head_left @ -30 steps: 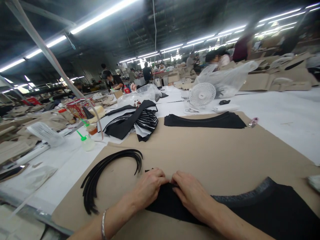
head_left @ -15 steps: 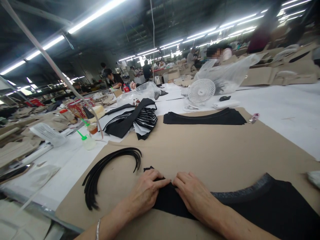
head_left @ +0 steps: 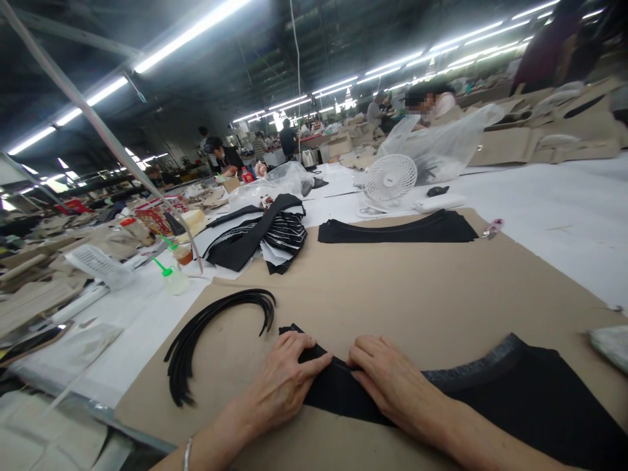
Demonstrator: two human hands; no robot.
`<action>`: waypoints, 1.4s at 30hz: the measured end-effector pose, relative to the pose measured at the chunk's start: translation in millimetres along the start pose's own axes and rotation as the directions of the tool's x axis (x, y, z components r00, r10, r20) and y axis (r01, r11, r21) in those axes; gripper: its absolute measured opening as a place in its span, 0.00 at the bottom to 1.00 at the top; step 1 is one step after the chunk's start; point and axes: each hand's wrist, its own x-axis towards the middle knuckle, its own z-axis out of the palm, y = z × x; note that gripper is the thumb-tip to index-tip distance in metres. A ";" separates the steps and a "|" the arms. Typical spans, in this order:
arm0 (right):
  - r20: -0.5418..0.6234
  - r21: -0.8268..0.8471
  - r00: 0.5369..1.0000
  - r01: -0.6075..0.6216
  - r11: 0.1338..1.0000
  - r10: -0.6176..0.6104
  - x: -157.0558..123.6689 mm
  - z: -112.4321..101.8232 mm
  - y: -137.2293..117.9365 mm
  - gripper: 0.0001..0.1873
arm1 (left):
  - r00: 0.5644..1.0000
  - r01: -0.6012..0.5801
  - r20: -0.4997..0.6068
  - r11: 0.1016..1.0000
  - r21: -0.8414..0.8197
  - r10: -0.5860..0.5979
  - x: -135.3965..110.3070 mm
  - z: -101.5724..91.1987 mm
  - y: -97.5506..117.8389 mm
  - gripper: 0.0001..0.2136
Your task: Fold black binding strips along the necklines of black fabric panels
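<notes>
A long, curved black fabric piece (head_left: 534, 399) lies across the near side of the brown paper, with a greyish strip (head_left: 481, 368) along its curved upper edge. At its left end my left hand (head_left: 284, 374) is closed on that edge, thumb pointing right and fingers curled over it. My right hand (head_left: 390, 374) pinches the same edge a short way to the right, fingertips bent down. Between the hands the edge looks folded over. The undersides of my fingers are hidden. Left of my left hand lies a bundle of thin black curved strips (head_left: 184, 356).
Brown paper (head_left: 392, 288) covers the white table (head_left: 554, 203). Farther back are another black curved piece (head_left: 397, 229), a pile of black-and-white pieces (head_left: 260, 235), a white fan (head_left: 391, 180) and a green-nozzled bottle (head_left: 173, 278). Several people work beyond.
My right hand has slid a little to the right along the edge, and the gap between my hands is wider. My left hand stays at the left end of the piece.
</notes>
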 end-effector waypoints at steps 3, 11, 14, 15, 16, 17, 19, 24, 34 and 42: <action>-0.007 0.059 1.000 -0.017 0.998 0.017 -2.6 -3.6 1.9 0.07 | 1.000 0.006 -0.004 1.000 -0.004 -0.006 0.0 -0.5 1.3 0.19; 0.038 0.076 0.998 -0.053 0.996 0.051 -9.2 -14.5 3.2 0.07 | 0.998 0.066 -0.010 0.995 -0.080 -0.067 1.0 1.5 7.4 0.18; 0.024 0.075 0.998 -0.053 0.996 0.051 -10.3 -14.6 6.8 0.06 | 0.999 0.042 0.003 0.989 -0.144 -0.042 3.6 2.9 8.9 0.17; 0.022 0.078 0.998 -0.054 0.996 0.052 -10.4 -14.4 7.9 0.06 | 0.999 0.035 0.009 0.985 -0.169 -0.034 4.7 3.1 9.5 0.16; 0.019 0.080 0.998 -0.054 0.995 0.053 -10.4 -14.1 8.7 0.06 | 0.999 0.033 0.016 0.981 -0.190 -0.030 5.9 3.0 10.2 0.16; 0.017 0.083 0.999 -0.052 0.995 0.050 -10.5 -13.7 9.4 0.06 | 0.999 0.034 0.020 0.979 -0.203 -0.030 7.1 2.8 11.0 0.16; 0.012 0.078 0.999 -0.042 0.996 0.041 -11.1 -12.7 10.3 0.06 | 0.999 0.034 0.030 0.982 -0.186 -0.029 9.3 2.1 13.1 0.17; -0.009 0.015 1.000 0.007 1.000 -0.007 -15.4 -10.5 10.9 0.07 | 0.998 0.015 0.057 0.999 -0.038 -0.012 11.0 1.0 18.3 0.22; -0.035 -0.170 0.990 0.129 0.977 -0.137 -19.8 -8.7 9.2 0.07 | 0.998 0.049 0.034 0.998 0.029 -0.050 1.1 13.5 26.5 0.20; -0.025 -0.257 0.973 0.215 0.942 -0.229 -22.3 -4.3 12.5 0.08 | 0.999 -0.040 0.017 0.994 -0.100 0.041 0.6 11.6 28.7 0.20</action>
